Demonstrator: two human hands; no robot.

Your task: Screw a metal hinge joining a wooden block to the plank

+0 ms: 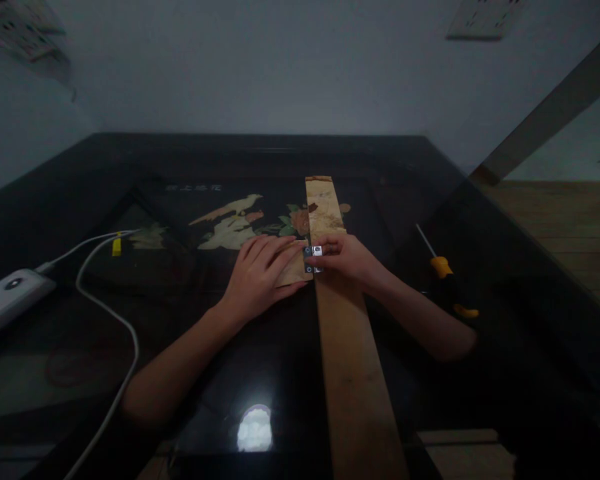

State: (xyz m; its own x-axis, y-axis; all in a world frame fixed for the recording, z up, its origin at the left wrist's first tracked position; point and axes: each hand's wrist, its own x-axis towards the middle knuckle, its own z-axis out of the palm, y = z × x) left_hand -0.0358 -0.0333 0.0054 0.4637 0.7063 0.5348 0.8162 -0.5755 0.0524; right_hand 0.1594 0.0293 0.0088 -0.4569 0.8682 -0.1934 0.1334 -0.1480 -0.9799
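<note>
A small silver metal hinge (318, 251) with screw holes lies across the seam between a long wooden plank (353, 373) and a short piece of wood (293, 265). The plank runs lengthwise away from me, and the short piece butts against its left side. My left hand (260, 270) spans the short piece, thumb along the near edge and fingers over the top and far side, partly covering it. One fingertip reaches toward the hinge. With thumb and fingertips, my right hand (353, 260) holds the hinge's right part, its wrist resting over the plank.
A screwdriver (441, 267) with a yellow and black handle lies to the right. At the left sits a white power bank (15, 300) with a white cable (130, 327) bearing a yellow tag (117, 245). The glossy dark table (250, 150) meets a wall behind.
</note>
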